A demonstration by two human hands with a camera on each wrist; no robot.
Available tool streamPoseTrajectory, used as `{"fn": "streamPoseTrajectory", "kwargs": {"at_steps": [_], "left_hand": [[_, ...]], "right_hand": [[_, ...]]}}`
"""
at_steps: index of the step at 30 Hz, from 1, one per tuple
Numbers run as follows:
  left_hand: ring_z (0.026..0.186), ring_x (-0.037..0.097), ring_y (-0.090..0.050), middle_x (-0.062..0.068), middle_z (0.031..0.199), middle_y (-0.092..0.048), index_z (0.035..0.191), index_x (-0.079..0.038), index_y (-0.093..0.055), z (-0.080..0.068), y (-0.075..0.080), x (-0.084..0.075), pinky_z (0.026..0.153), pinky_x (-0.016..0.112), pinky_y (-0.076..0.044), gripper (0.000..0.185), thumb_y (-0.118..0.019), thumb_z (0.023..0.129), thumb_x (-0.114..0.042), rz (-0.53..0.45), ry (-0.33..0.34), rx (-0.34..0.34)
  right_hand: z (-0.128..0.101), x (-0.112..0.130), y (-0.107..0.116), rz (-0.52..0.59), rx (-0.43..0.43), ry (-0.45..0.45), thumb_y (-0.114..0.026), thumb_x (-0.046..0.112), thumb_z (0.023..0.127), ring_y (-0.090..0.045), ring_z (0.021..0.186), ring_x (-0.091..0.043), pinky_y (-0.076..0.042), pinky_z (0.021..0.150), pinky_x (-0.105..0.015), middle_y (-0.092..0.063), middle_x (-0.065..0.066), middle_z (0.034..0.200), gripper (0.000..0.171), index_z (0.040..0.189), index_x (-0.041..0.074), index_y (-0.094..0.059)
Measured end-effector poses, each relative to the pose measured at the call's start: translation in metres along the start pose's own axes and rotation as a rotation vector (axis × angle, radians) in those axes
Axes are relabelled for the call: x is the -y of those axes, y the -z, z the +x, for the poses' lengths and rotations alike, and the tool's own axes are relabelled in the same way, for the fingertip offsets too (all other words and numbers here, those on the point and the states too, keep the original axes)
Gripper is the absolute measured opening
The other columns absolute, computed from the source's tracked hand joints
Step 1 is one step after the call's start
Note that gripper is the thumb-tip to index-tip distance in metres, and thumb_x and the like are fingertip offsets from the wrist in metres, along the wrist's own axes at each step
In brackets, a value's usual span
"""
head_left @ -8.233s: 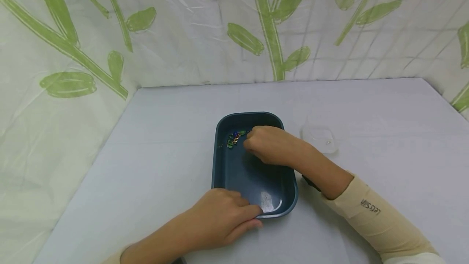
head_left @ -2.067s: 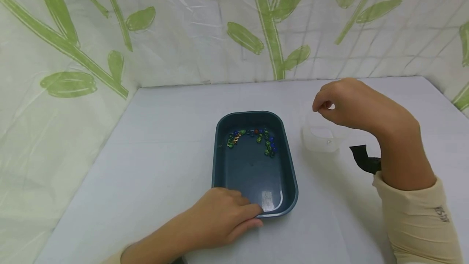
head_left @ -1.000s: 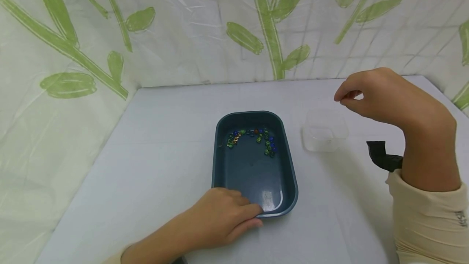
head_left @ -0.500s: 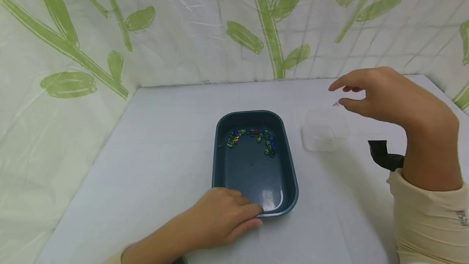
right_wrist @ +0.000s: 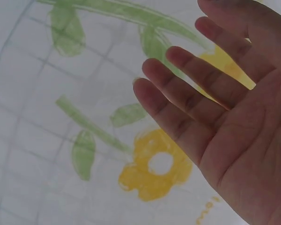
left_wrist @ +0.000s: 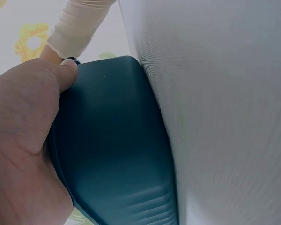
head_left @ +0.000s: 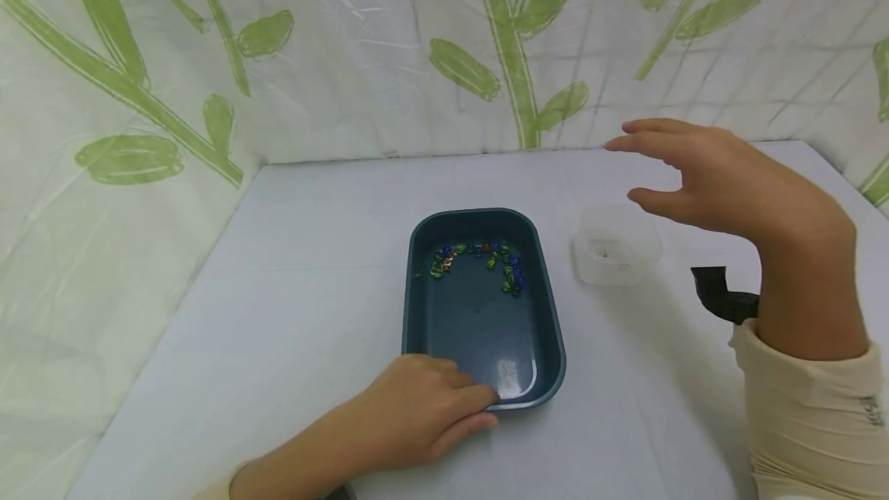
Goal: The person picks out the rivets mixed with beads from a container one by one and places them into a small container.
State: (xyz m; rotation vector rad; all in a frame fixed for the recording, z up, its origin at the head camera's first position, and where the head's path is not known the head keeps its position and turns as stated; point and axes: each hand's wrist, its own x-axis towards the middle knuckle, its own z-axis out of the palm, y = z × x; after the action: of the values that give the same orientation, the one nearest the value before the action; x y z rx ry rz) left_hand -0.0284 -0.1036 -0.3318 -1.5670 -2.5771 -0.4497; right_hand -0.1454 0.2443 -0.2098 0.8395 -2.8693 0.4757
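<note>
A dark blue tray (head_left: 549, 307) sits mid-table with several small coloured beads (head_left: 479, 259) clustered at its far end. My left hand (head_left: 424, 407) grips the tray's near rim, thumb over the edge; the left wrist view shows the tray's outer wall (left_wrist: 117, 140) against my palm (left_wrist: 18, 140). A small clear plastic cup (head_left: 614, 247) stands right of the tray with something tiny inside. My right hand (head_left: 694, 168) hovers above and just behind the cup, fingers spread and straight, holding nothing; the right wrist view shows the bare fingers (right_wrist: 187, 98).
The white table (head_left: 312, 253) is ringed by a floral plastic curtain (head_left: 347, 45). A black strap (head_left: 718, 295) sticks out at my right wrist, above the beige sleeve (head_left: 806, 415).
My right hand carried something pinched from the tray to above the cup, then spread its fingers. A small speck now lies in the cup. The left hand has stayed put.
</note>
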Motion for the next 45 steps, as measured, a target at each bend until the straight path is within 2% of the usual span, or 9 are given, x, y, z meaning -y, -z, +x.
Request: {"fn": "streamPoseTrajectory", "kwargs": {"at_steps": [9,20,27,37,45], "left_hand": [[0.06,0.002,-0.04,-0.015,0.066,-0.05,0.09,-0.021,-0.061,0.001,0.0,0.001,0.054,0.016,-0.03,0.025,-0.05,0.105,-0.037,-0.003,0.0,0.003],[0.06,0.002,-0.039,-0.015,0.066,-0.049,0.09,-0.022,-0.061,0.002,0.0,0.0,0.054,0.016,-0.029,0.025,-0.05,0.105,-0.038,-0.006,0.013,0.019],[0.06,0.002,-0.041,-0.015,0.067,-0.051,0.091,-0.021,-0.062,0.001,0.0,0.001,0.054,0.016,-0.03,0.025,-0.05,0.105,-0.038,-0.006,0.011,0.017],[0.059,0.001,-0.04,-0.014,0.067,-0.051,0.092,-0.021,-0.062,0.002,0.001,0.0,0.055,0.013,-0.028,0.024,-0.05,0.106,-0.037,-0.028,0.011,0.032],[0.06,0.001,-0.043,-0.014,0.068,-0.054,0.094,-0.021,-0.063,0.002,0.0,0.001,0.055,0.014,-0.03,0.024,-0.05,0.106,-0.037,-0.026,0.005,0.023]], "right_hand": [[0.005,0.009,-0.007,0.005,0.047,0.007,-0.077,0.014,0.089,-0.04,0.137,-0.039,-0.036,0.103,-0.058,-0.043,-0.017,0.151,0.058,0.143,0.01,-0.054],[0.017,0.027,-0.021,0.015,0.073,0.072,-0.076,0.019,0.09,-0.042,0.137,-0.035,-0.037,0.104,-0.054,-0.046,-0.015,0.149,0.052,0.139,0.009,-0.058],[0.027,0.038,-0.037,0.001,-0.008,0.208,-0.077,0.012,0.089,-0.047,0.132,-0.035,-0.041,0.101,-0.052,-0.055,-0.015,0.14,0.044,0.13,0.004,-0.064],[0.044,0.049,-0.07,-0.005,0.028,0.341,-0.076,0.013,0.09,-0.052,0.127,-0.034,-0.046,0.097,-0.049,-0.057,-0.015,0.137,0.044,0.131,0.004,-0.062],[0.057,0.063,-0.096,-0.015,0.073,0.409,-0.075,0.014,0.091,-0.052,0.128,-0.032,-0.046,0.098,-0.045,-0.056,-0.016,0.137,0.049,0.135,0.002,-0.059]]}}
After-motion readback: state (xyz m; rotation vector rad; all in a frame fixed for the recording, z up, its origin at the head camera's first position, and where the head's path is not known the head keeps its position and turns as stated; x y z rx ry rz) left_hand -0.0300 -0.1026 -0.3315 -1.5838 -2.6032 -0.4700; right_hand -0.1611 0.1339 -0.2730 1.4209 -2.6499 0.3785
